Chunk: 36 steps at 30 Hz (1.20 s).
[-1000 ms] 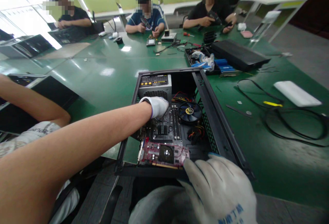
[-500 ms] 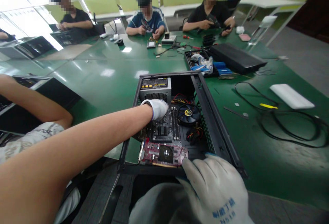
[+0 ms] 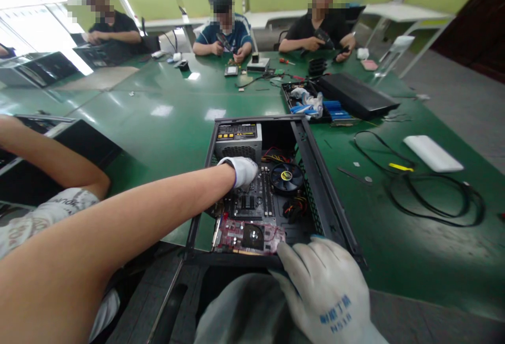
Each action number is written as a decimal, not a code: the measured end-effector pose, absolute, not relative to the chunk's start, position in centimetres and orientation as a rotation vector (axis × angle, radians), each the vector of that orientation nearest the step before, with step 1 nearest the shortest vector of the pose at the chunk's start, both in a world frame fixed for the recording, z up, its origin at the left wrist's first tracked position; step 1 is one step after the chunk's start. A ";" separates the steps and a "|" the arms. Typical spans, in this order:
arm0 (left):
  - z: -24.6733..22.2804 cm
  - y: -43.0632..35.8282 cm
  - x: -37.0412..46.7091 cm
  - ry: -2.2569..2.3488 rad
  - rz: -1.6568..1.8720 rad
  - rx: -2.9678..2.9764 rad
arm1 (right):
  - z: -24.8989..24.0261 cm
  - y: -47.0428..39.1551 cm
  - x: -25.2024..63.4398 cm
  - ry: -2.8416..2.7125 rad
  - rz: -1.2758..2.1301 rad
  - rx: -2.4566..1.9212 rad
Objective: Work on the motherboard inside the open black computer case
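Note:
An open black computer case (image 3: 333,202) lies at the table's front edge. My left hand (image 3: 242,171), in a white glove, reaches into it below the power supply (image 3: 236,139), over the upper left of the motherboard (image 3: 252,196); its fingertips are hidden. My right hand (image 3: 319,281), in a white glove with blue print, is wrapped over the near right rim of the case, its fingers beside the right end of a red graphics card (image 3: 252,236). A round black fan (image 3: 287,177) sits right of the motherboard.
Black cables (image 3: 434,202) and a white block (image 3: 433,153) lie on the right. Behind the case are a tray with gloves (image 3: 307,104) and a black box (image 3: 359,94). A neighbour's arm (image 3: 55,149) is at left; three people sit across the table.
The camera view has shifted slightly, so the table items on the right appear further left. Both hands stay at nearly the same places on the case.

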<state>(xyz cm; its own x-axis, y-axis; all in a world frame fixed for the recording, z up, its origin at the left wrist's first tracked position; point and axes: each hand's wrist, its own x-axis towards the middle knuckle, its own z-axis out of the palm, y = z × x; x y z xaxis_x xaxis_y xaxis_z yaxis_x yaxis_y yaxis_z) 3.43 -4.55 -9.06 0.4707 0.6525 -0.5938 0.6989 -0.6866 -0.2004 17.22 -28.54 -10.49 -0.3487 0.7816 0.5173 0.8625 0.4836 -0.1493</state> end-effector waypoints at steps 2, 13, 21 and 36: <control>-9.4 -4.3 3.4 1.191 -1.025 2.633 | -10.4 -28.5 17.2 -2.206 -0.204 -1.351; -9.6 -3.9 3.0 1.183 -0.982 2.625 | -10.4 -28.6 17.4 -2.211 -0.173 -1.360; -9.0 -3.8 3.0 1.204 -1.002 2.633 | -10.5 -28.7 17.4 -2.216 -0.175 -1.370; -9.4 -3.6 2.9 1.246 -0.975 2.606 | -10.4 -28.5 17.4 -2.209 -0.197 -1.360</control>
